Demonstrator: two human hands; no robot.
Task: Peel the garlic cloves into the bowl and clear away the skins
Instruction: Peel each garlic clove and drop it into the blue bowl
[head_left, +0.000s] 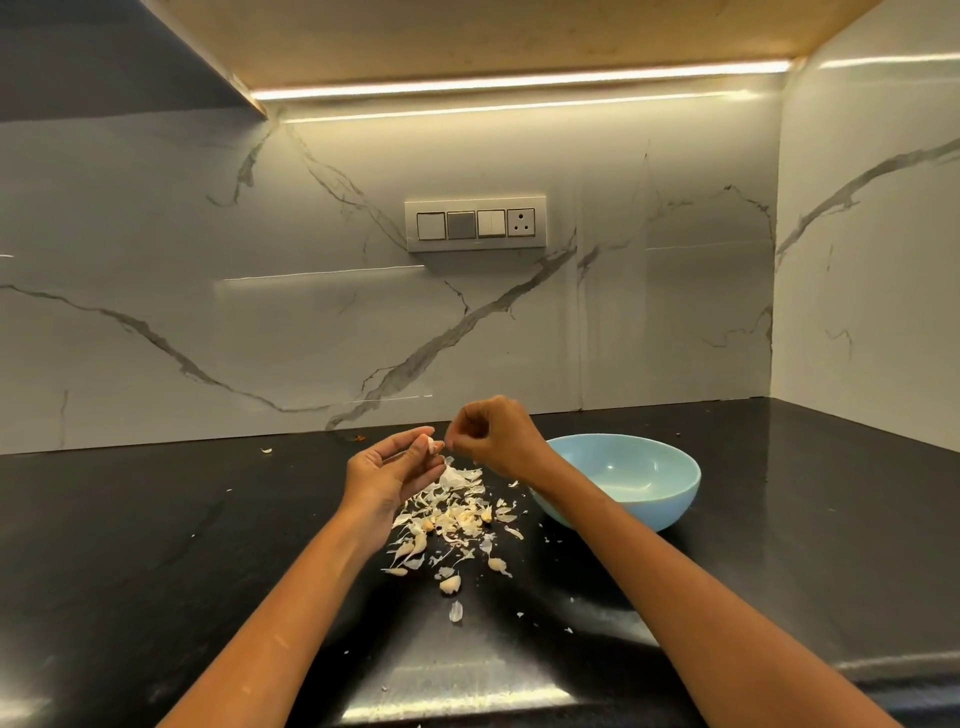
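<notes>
I hold a garlic clove (432, 445) pinched in my left hand (390, 470) above the skin pile (457, 512) on the bench (156, 519), my right hand (493, 439) pinching its skin so scraps drop there, the light-blue bowl (623, 480) close right for peeled cloves.

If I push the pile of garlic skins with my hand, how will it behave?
The garlic skins look thin and papery, so they are probably very light and may scatter rather than slide together. Small flakes already lie apart on the dark counter, so some would likely stay behind.
</notes>
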